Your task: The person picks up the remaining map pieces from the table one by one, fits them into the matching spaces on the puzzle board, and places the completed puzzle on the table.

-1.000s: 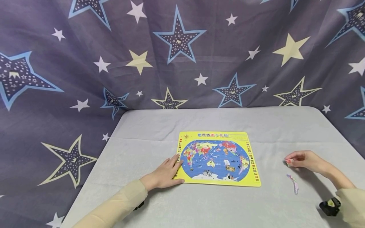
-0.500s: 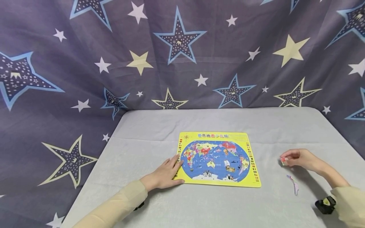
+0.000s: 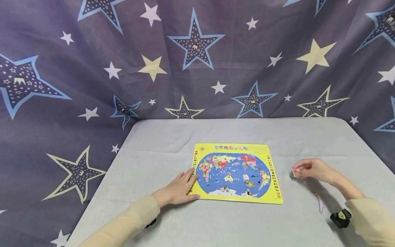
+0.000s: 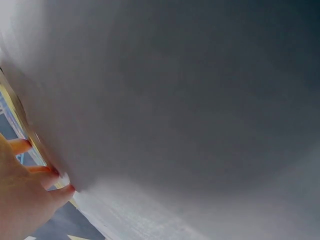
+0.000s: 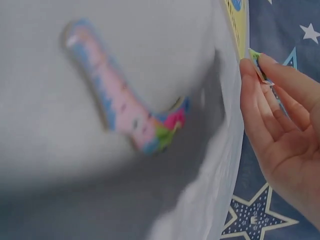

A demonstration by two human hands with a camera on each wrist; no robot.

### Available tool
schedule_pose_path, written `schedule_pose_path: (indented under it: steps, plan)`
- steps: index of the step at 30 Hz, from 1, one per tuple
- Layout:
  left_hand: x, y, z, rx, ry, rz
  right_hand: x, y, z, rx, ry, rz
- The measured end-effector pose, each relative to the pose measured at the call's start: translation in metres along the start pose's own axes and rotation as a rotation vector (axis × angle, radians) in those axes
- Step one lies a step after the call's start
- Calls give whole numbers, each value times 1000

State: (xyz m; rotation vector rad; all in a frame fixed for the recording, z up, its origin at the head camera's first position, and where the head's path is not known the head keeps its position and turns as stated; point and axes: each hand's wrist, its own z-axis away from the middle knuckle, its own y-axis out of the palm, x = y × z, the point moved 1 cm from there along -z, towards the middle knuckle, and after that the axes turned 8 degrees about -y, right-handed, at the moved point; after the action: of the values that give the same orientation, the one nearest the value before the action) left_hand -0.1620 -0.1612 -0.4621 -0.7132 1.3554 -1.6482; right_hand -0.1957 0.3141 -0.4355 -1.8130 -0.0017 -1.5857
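A yellow-bordered world map puzzle board (image 3: 240,198) lies flat on the grey cloth. My left hand (image 3: 177,192) rests on its left edge with the fingers laid out, and in the left wrist view the fingertips (image 4: 66,192) touch that edge. To the right of the board, my right hand (image 3: 316,169) pinches a small red and pale puzzle piece (image 3: 295,172) between thumb and fingers. Green shows on the held puzzle piece (image 5: 256,62) in the right wrist view. A long, curved pink and blue puzzle piece (image 5: 112,92) lies loose on the cloth below this hand.
The table (image 3: 160,137) is covered in light grey cloth. A dark curtain (image 3: 129,44) printed with stars hangs behind it and along the sides. A black device (image 3: 340,218) sits at the right wrist.
My right hand has moved left, nearer the board, carrying the small puzzle piece. The left hand stays on the board's edge, and the long puzzle piece lies where it was.
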Motion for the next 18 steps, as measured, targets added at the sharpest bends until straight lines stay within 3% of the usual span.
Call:
schedule_pose_path:
  steps: [9, 18]
  plan:
    - [-1, -2, 1, 7, -3, 0, 11, 15, -18, 13, 33, -36]
    - [-1, -1, 0, 14, -6, 1, 21, 31, -35, 24, 7, -52]
